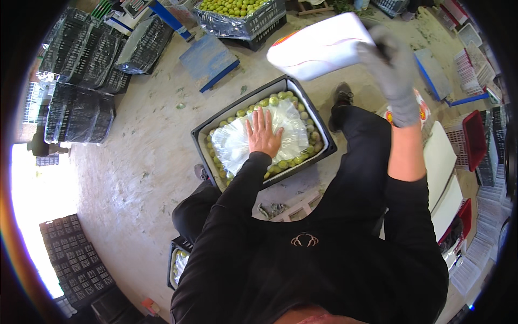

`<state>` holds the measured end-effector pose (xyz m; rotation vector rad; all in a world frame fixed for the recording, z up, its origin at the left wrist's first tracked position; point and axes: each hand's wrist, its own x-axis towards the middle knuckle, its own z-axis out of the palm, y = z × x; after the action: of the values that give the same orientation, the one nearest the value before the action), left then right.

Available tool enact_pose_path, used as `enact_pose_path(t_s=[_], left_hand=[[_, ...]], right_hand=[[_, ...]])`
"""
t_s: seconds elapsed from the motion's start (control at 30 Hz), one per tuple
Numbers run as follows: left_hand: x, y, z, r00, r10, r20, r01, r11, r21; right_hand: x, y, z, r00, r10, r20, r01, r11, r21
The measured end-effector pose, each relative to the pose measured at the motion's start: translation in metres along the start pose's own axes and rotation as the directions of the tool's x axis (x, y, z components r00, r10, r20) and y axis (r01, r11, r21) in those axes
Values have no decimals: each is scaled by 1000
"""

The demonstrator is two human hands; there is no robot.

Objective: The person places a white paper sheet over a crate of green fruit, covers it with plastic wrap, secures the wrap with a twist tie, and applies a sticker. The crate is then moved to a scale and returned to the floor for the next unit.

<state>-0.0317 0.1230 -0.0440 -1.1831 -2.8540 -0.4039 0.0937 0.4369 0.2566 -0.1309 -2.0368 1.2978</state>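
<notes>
A black plastic crate [330, 141] with a pale liner stands on the floor before me, filled with round green fruit [283, 164]. Over the middle of the fruit lies clear plastic film [230, 141], gathered in folds. My bare left hand [264, 135] rests flat on this film, fingers spread. Up at the right, beyond the crate's far right corner, my right hand [382, 60] in a grey glove grips one end of a white printed sheet or packet [319, 44]; whether it is paper or plastic I cannot tell. The glove is blurred.
A blue platform scale [208, 60] stands beyond the crate, with a film-lined crate of green fruit [238, 24] behind it. Stacks of wrapped black crates [79, 113] are at the left. White boards [439, 162] and a red-and-white basket [465, 139] are at my right. My legs flank the crate.
</notes>
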Motion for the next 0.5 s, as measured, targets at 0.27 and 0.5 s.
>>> enact_pose_path(t_s=[0.27,0.5], left_hand=[[8,-2,-3,994,109,-16,-109,993,-34],[41,1,3,982,186,-29,-188,976,-108]], right_hand=[[-143,33,-197,731,467,-498,-482,869,108],[-276,68,-231,503,670,-545,-661,705,257]])
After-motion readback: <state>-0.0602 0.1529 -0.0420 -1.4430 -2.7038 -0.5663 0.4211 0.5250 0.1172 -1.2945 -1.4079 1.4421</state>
